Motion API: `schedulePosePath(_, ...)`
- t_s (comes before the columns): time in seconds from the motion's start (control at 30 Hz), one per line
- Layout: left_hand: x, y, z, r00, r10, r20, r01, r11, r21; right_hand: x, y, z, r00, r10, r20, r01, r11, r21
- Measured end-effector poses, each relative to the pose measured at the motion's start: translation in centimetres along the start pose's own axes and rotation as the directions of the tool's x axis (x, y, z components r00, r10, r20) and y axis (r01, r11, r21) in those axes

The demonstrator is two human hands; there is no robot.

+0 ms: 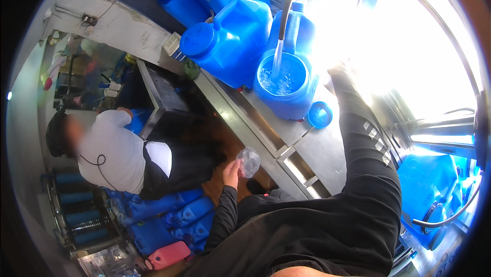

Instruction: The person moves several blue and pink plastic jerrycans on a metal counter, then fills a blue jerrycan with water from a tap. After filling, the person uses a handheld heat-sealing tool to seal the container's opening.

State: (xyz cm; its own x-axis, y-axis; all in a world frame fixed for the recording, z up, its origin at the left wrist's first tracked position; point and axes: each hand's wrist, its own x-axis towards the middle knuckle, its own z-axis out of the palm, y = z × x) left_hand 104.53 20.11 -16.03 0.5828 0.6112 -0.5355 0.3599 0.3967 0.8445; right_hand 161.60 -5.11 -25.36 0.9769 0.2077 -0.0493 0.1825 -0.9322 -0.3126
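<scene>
My left hand (232, 173) is closed on a clear, crinkled round plastic piece (248, 163), held low in front of me. I cannot make out its exact kind. My right arm in a black sleeve reaches ahead over the counter, and my right hand (337, 70) is washed out by glare beside an open blue jug (280, 98). Water runs from a curved hose (290, 6) into the jug's wide mouth, where it churns. Next to the jug's base lies a round blue lid (320, 115). A capped blue jug (230, 47) stands to the left of the one being filled.
A metal counter (325, 151) with slots runs in front of me. At left, a person in a grey shirt (115, 149) bends by a dark metal basin (174, 90). More blue jugs (189, 213) and a pink container (169, 255) sit below. Another blue jug (429, 185) stands at right.
</scene>
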Motion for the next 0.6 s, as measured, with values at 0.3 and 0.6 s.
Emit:
schedulePosePath(0.3,-0.03,0.57,0.62,1.0,0.004,-0.005,-0.004,1.0,-0.007,-0.26,0.21,-0.18,1.0,-0.018,0.005,0.018,1.0,-0.019)
schedulePosePath(0.6,-0.01,0.44,0.74,1.0,-0.029,-0.008,0.029,1.0,0.0,0.16,0.36,-0.35,1.0,-0.027,0.0,0.027,0.999,-0.026)
